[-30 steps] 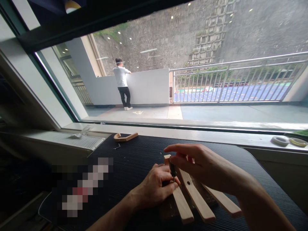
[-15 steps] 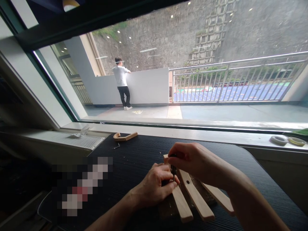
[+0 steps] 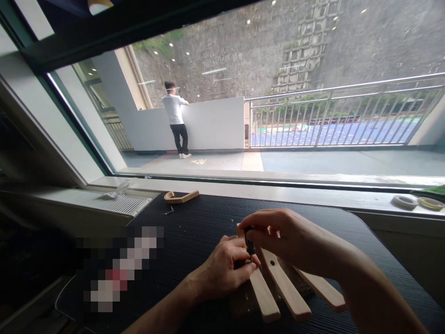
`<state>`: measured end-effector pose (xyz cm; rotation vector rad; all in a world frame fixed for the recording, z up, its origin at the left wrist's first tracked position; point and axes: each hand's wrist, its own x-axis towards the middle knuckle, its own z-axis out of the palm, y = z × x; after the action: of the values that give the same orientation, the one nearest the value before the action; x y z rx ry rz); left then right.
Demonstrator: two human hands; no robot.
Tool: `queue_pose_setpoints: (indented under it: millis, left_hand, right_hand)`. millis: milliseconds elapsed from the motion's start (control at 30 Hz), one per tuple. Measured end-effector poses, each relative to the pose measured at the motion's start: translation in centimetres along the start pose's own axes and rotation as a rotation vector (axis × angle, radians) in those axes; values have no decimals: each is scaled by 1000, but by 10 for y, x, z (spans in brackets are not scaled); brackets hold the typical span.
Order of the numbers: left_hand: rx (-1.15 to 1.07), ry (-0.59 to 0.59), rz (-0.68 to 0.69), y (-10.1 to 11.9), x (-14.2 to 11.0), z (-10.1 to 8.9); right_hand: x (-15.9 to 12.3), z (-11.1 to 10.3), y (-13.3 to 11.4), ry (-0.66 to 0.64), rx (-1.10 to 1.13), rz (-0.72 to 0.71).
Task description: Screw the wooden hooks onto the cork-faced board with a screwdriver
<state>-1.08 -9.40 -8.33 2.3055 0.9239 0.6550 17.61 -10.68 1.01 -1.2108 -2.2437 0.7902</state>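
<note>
In my right hand is a short black-handled screwdriver, held upright with its shaft pointing down at the left wooden slat. My left hand grips that slat from the left, its thumb and fingers closed close around the screwdriver's tip. Whatever lies under the tip is hidden by those fingers. Beside it lies a middle wooden slat with a dark round hole. A third wooden slat lies farther right, partly covered by my right forearm. Under the slats shows a dark brown board.
A curved wooden piece and small metal parts lie at the back of the black table. Tape rolls rest on the sill at right. Left of the table is a vented cover. Beyond the window stands a person.
My right hand's fingers have shifted and opened somewhat around the screwdriver handle, showing more of it. My left hand stays in place on the slat.
</note>
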Motion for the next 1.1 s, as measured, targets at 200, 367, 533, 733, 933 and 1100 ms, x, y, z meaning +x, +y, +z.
queue_pose_setpoints:
  millis: [200, 367, 533, 733, 933, 1100]
  left_hand:
    - [3, -8, 16, 1, 0, 0]
    - [28, -9, 5, 1, 0, 1]
    - [3, 0, -3, 1, 0, 0]
    - [-16, 19, 26, -1, -1, 1]
    - [22, -3, -11, -1, -1, 1]
    - [10, -6, -20, 1, -1, 0]
  right_hand:
    - [2, 4, 2, 31, -12, 41]
    - [5, 7, 3, 59, -49, 37]
    - [4, 4, -2, 38, -44, 35]
    - [2, 0, -5, -47, 76, -1]
    - [5, 5, 3, -35, 94, 22]
    - [9, 10, 4, 33, 38, 45]
